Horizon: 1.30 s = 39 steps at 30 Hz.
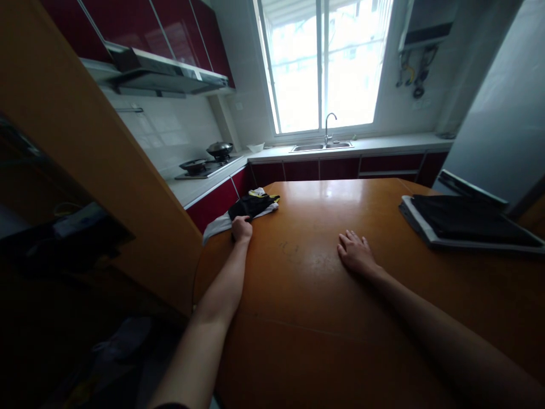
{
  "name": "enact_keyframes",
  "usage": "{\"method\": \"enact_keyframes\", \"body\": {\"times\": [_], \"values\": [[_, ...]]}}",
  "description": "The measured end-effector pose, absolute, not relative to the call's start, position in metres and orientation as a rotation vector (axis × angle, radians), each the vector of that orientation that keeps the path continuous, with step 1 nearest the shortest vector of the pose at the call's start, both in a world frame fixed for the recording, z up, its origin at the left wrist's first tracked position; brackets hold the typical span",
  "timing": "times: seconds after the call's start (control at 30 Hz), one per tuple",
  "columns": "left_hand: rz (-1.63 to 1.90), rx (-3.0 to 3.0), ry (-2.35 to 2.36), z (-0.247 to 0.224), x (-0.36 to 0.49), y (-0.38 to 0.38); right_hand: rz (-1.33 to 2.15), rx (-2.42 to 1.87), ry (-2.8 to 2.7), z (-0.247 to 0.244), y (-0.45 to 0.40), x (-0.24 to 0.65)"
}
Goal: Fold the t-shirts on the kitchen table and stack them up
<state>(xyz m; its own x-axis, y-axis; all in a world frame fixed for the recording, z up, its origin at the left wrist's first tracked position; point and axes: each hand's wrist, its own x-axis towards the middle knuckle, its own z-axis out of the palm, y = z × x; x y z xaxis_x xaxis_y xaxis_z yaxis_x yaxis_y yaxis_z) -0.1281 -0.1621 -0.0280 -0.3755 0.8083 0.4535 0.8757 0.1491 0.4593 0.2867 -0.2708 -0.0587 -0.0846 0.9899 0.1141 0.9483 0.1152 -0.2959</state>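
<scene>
My left hand (242, 228) is closed on the near edge of a dark cloth (251, 205), at the left side of the wooden table (306, 227). White and yellow fabric shows around and beneath that dark cloth, partly over the table's edge. My right hand (355, 251) lies flat on the tabletop with its fingers spread and holds nothing. To its right, folded black cloth (468, 218) rests in a stack with white and grey layers under it.
Beyond the table run a white counter with a sink (323, 146) and, at the left, a stove with two pans (219, 149). A wooden panel (106, 159) borders the table's left side. A pale refrigerator (498, 125) stands at the right.
</scene>
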Motion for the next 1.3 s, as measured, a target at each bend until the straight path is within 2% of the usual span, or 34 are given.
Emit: {"method": "enact_keyframes", "body": {"times": [0.23,0.53,0.77,0.87,1.0,1.13,1.3], "values": [[-1.145,-1.953,-2.014,-0.018,-0.088,-0.160,0.202,-1.914,-2.120,-0.057,-0.272,0.284],[-1.005,-2.420,-1.760,-0.037,-0.042,-0.164,0.195,-1.914,-2.120,-0.056,-0.272,0.285],[-1.033,-1.974,-1.960,-0.036,-0.057,-0.161,0.195,-1.898,-2.123,-0.059,-0.270,0.286],[-0.969,-2.030,-2.059,-0.042,-0.067,-0.157,0.213,-1.903,-2.125,-0.059,-0.270,0.286],[-1.058,-1.997,-2.055,-0.043,-0.074,-0.155,0.210,-1.900,-2.124,-0.058,-0.270,0.287],[-1.228,-1.886,-1.946,-0.028,-0.077,-0.158,0.201,-1.892,-2.128,-0.058,-0.271,0.287],[-1.413,-2.061,-1.529,-0.018,-0.060,-0.169,0.219,-1.903,-2.129,-0.058,-0.269,0.286]]}}
